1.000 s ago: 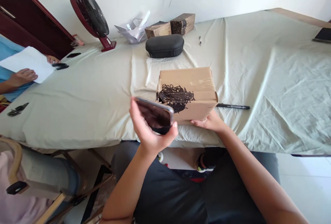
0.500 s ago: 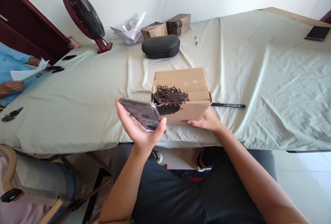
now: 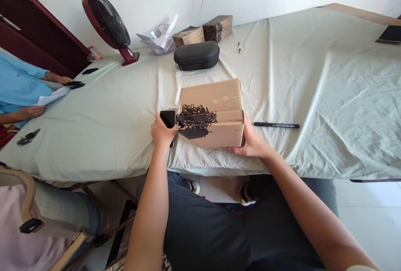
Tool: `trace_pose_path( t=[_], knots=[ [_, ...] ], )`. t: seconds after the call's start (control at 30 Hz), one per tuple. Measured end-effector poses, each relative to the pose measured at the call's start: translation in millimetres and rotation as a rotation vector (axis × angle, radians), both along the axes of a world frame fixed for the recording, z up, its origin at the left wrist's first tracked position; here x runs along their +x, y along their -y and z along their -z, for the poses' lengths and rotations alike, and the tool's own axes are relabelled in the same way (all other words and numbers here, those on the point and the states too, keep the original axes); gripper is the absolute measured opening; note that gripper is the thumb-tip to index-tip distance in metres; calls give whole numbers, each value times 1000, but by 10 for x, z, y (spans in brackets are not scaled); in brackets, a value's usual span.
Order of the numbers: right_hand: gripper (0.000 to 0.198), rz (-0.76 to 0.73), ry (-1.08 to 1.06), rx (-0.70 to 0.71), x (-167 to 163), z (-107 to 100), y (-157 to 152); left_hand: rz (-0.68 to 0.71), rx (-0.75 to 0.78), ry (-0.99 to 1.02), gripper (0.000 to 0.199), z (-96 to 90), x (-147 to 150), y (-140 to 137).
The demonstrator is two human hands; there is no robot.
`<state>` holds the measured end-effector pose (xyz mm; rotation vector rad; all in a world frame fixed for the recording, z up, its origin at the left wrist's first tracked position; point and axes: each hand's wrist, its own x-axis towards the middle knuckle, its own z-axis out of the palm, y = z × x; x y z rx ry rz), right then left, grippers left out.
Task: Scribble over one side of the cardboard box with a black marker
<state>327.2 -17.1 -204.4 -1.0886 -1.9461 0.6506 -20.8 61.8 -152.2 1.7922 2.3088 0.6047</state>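
Note:
A brown cardboard box (image 3: 216, 95) with black scribbles over its left end sits near the front edge of the cloth-covered table. My right hand (image 3: 254, 141) grips the box at its near right corner, thumb along the lower front and fingers up the right side. Just left of the box, my left hand (image 3: 163, 131) is closed around a smartphone (image 3: 168, 118), whose dark upper part shows above the fingers. The rest of the phone is mostly covered by the hand. A black marker (image 3: 276, 125) lies to the right of my right hand.
Behind the box stands a black zip case (image 3: 196, 56), with more cardboard boxes (image 3: 218, 29) and a plastic basket (image 3: 159, 43) further back. A fan (image 3: 108, 24) stands at the back left. A person in a blue shirt (image 3: 19, 81) holds papers at left. A dark tablet-like device (image 3: 390, 34) lies far right.
My left hand has lowered the phone and moved it left, to the box's left side. The box has shifted slightly left, my right hand still on it. The person at left has lowered the papers.

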Motion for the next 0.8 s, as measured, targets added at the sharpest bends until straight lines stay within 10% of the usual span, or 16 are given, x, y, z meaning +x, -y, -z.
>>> trace_pose_path(
  t=[0.37, 0.5, 0.6, 0.8],
  knots=[
    [116, 124, -164, 80, 274, -198, 201, -57, 270, 177, 66, -14, -128, -12],
    [101, 128, -97, 135, 426, -443, 342, 427, 497, 424, 110, -191, -201, 206],
    [87, 77, -6, 164, 434, -749, 409, 799, 278, 450, 155, -218, -92, 424],
    [110, -50, -1, 234, 363, -1134, 239, 869, 105, 517, 166, -60, 164, 538]
  ],
)
